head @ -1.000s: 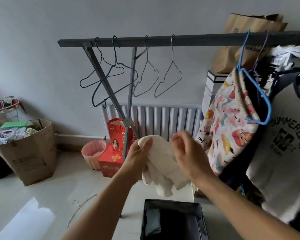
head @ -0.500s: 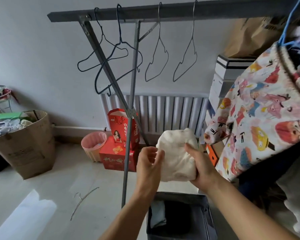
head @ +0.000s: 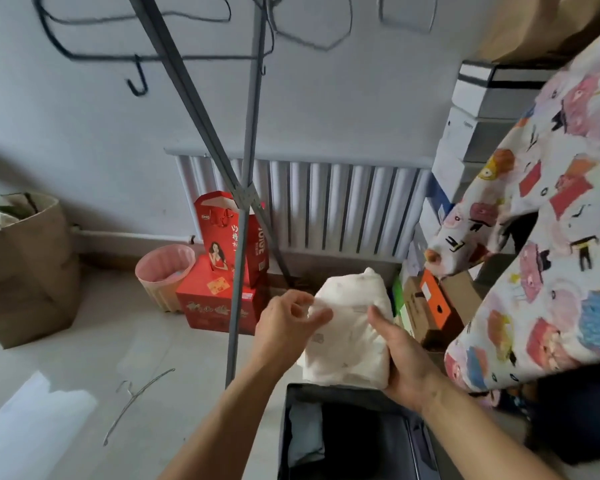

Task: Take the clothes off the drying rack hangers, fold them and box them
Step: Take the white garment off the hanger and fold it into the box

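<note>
the folded white garment [head: 347,327] hangs directly above the dark storage box [head: 354,434], long axis upright. right hand [head: 400,355] grips its right edge; left hand [head: 284,323] pinches the left edge.

Folded garment [head: 347,327] held between left hand [head: 284,322] and right hand [head: 400,351], above open storage box [head: 354,434] on floor [head: 84,375]. Behind: rack legs [head: 239,237], gift boxes [head: 219,299], wastebasket [head: 165,271], radiator [head: 326,206]. Paper bag [head: 25,268] far left; patterned garment [head: 548,237] hanging right. Wire hanger [head: 136,396] lying on floor, left of box.
</note>
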{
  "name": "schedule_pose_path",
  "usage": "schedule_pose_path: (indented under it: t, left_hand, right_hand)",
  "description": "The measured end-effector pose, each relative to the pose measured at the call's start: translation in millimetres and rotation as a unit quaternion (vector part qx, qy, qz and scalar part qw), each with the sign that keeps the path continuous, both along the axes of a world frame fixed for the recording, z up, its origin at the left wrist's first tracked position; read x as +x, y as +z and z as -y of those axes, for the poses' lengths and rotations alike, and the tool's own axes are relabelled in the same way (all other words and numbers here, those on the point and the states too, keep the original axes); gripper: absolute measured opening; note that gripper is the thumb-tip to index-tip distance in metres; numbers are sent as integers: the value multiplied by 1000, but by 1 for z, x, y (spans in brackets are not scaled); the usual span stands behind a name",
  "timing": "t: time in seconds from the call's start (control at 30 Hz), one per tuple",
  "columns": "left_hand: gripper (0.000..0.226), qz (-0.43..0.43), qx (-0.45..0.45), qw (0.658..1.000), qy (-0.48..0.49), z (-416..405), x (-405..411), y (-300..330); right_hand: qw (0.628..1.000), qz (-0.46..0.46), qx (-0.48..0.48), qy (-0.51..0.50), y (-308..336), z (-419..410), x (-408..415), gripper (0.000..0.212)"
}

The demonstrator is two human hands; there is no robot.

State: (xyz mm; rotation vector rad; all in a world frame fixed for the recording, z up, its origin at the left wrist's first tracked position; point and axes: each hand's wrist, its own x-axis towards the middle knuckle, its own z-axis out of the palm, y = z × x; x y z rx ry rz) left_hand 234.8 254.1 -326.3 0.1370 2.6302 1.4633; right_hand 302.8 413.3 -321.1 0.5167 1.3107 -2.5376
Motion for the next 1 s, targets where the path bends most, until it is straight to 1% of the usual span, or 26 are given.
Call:
schedule_pose_path:
  t: [0.07,0.13,0.3,0.33,0.37,0.43,0.47,0.5,0.53,0.57,0.6,0.63,0.67,0.7,0.77,0.87,0.9,0.97,1.0]
  left_hand:
    - [40,43,16,999,-19,-10,-16,-35]
    - [42,70,34,997,-2,-18,-31,-69]
    - [37,55,90,994,41,-36,-50,-147]
    - [35,52,83,994,42,-38,-53,-160]
    - [30,30,56,997,42,-40,-55,-171]
    - [21,-49,-12,998,44,-45,-63,-196]
    - [18,-73,-24,996,39,-48,-66,-206]
    - [16,-67,-11,997,27,-51,-68,-213]
    - [15,-23,33,999,11,-54,-70,-219]
    - [16,47,95,994,-1,-57,-72,-225]
    - [17,134,162,978,-13,-59,-74,-231]
    - [19,219,236,947,-27,-61,-75,-238]
    - [22,286,300,909,-52,-59,-77,-246]
    - [28,322,351,875,-89,-59,-79,-259]
    - [42,341,427,824,-147,-59,-79,-292]
    - [60,352,504,768,-180,-65,-75,-338]
    - [63,359,525,750,-184,-69,-71,-356]
    - [66,367,555,721,-193,-71,-69,-375]
    - [68,369,558,718,-192,-71,-68,-386]
  right_hand:
    - [1000,4,-4,7,-34,-7,-14,42]
    - [1000,2,-14,12,-65,-13,-26,42]
    - [1000,-6,-9,20,-146,-27,-53,44]
    - [1000,-5,-7,20,-159,-29,-57,43]
    - [1000,-6,-7,20,-172,-31,-62,41]
    - [1000,-12,-12,20,-196,-34,-68,40]
    - [1000,-13,-17,16,-208,-35,-71,39]
    - [999,-16,-27,15,-221,-37,-74,39]
    - [999,-17,-38,13,-233,-39,-76,39]
    - [999,-18,-46,13,-248,-41,-78,40]
    - [998,-19,-55,15,-262,-44,-80,42]
    - [998,-21,-64,17,-277,-47,-81,44]
    - [997,-23,-74,17,-288,-51,-82,47]
    - [996,-29,-83,13,-302,-55,-83,51]
    - [994,-49,-98,15,-331,-62,-82,62]
    - [986,-65,-149,28,-375,-70,-83,88]
    - [982,-71,-173,28,-395,-71,-80,91]
    - [972,-94,-211,43,-409,-68,-79,90]
    - [966,-111,-228,44,-424,-69,-80,90]
